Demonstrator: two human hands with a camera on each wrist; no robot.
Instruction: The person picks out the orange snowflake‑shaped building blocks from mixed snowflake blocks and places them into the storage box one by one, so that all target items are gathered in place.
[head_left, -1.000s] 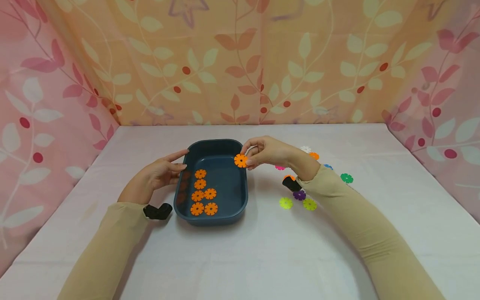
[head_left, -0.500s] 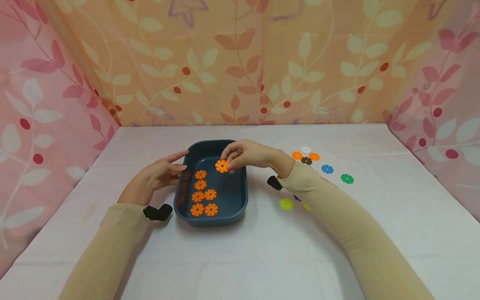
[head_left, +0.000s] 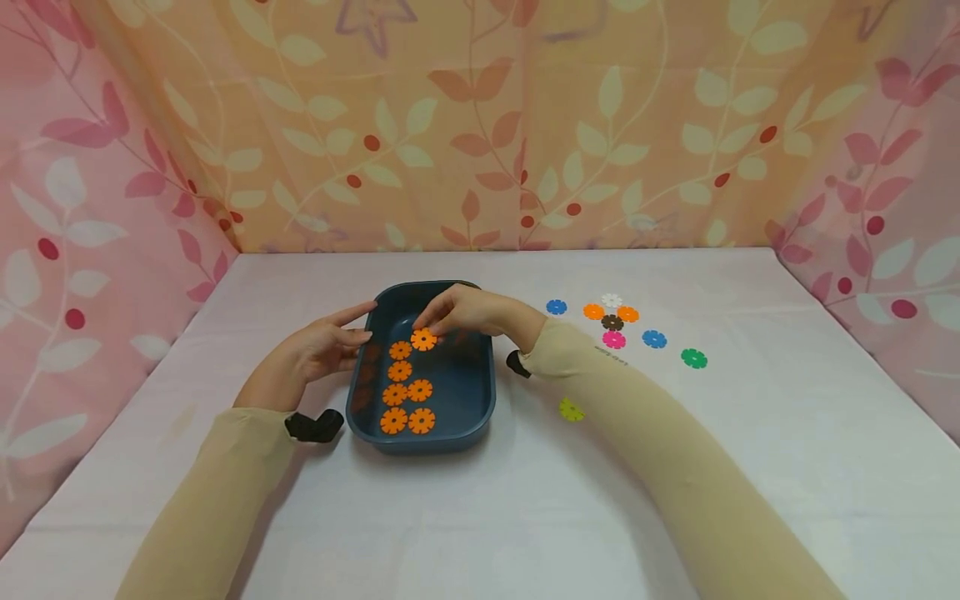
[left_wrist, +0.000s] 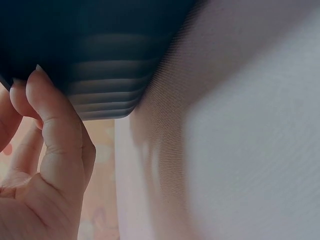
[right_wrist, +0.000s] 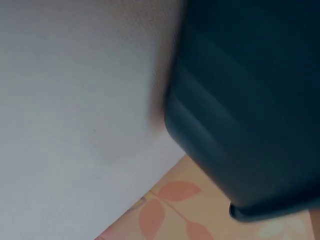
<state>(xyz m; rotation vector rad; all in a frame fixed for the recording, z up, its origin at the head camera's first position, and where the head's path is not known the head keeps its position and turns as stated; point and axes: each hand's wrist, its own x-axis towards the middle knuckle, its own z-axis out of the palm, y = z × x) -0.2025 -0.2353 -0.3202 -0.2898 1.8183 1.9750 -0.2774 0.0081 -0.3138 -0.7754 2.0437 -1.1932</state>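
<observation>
A dark blue rectangular tray (head_left: 457, 417) stands on the white cloth in the head view. Against its left wall rests my left hand (head_left: 311, 354), index finger stretched along the rim and thumb beside it. In the left wrist view these fingers (left_wrist: 60, 125) touch the tray's outside wall. My right hand (head_left: 468, 312) reaches over the right rim and pinches an orange snowflake building disc (head_left: 423, 338) above the tray floor. Several flat orange discs (head_left: 395, 394) lie below and left of it inside the tray. The right wrist view shows the tray's outer side (right_wrist: 240, 125); the pinching fingers are hidden there.
To the tray's right lie loose discs: blue (head_left: 557, 307), white (head_left: 612, 300), orange (head_left: 628, 314), brown (head_left: 612, 322), pink (head_left: 614, 339), green (head_left: 694, 358) and yellow (head_left: 571, 409). The right sleeve (head_left: 645, 408) passes over that area. A patterned curtain (head_left: 480, 125) hangs behind the table.
My right hand has carried the orange disc leftward, from the tray's right rim to beside the upper discs inside. More loose discs show behind the moved arm. My left hand stays put.
</observation>
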